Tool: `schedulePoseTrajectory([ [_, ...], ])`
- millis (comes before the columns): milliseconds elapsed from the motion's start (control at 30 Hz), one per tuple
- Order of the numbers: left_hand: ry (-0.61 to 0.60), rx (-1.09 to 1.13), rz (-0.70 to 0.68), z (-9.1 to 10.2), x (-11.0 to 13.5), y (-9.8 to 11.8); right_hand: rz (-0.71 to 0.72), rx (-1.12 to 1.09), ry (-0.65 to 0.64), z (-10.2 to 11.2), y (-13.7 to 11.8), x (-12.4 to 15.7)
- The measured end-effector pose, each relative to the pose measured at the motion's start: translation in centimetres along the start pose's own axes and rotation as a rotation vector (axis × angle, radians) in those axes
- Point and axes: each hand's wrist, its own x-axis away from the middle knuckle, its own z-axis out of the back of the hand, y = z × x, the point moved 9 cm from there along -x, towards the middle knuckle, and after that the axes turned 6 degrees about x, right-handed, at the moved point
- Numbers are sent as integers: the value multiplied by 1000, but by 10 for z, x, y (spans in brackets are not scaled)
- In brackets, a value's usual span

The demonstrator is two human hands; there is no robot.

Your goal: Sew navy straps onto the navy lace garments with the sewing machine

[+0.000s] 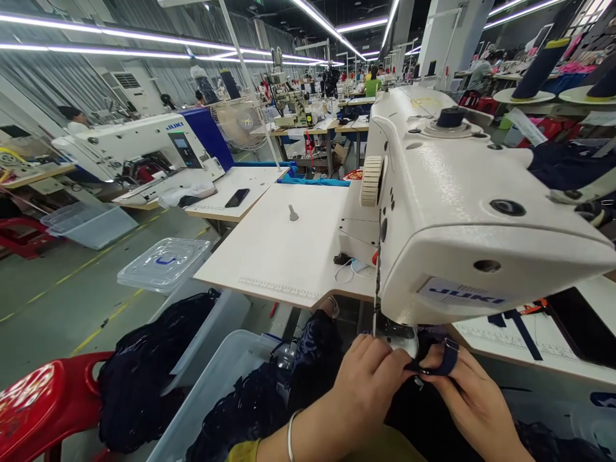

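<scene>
My left hand [363,388] is closed, fingers pinched on the end of a narrow navy strap [448,359] just below the head of a white sewing machine [481,192]. The strap loops over the fingers of my right hand [469,394], which is closed on it as well. A small slider shows at the top of the loop. Both hands are close together near the machine's needle area, and the stitching point itself is partly hidden by my left hand. Dark fabric lies on my lap beneath them.
Clear plastic bins [212,391] of dark navy pieces stand at lower left, beside a red stool [43,398]. A metal key-shaped piece [293,213] lies on the white table [269,256]. A phone [237,197] rests on the neighbouring table. A black tablet-like slab [584,327] is at right.
</scene>
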Motion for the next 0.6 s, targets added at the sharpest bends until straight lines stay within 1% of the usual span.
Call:
schedulePoseTrajectory([
  [100, -76, 28, 24, -4, 2, -1, 29, 33, 36, 2, -3, 2],
  [167, -103, 44, 45, -5, 2, -1, 28, 40, 48, 2, -4, 3],
  [233, -131, 51, 55, -6, 1, 0, 3, 36, 62, 3, -2, 4],
  [333, -174, 55, 63, -8, -1, 2, -73, -21, 66, 3, 4, 7],
  [433, -152, 74, 103, -7, -2, 0, -148, -119, 2, -3, 10, 12],
  [500, -157, 122, 179, -8, -2, -6, -240, -176, -57, -9, 15, 17],
  [600, -265, 201, 341, -16, 2, -17, -416, -187, -148, -20, 24, 24],
])
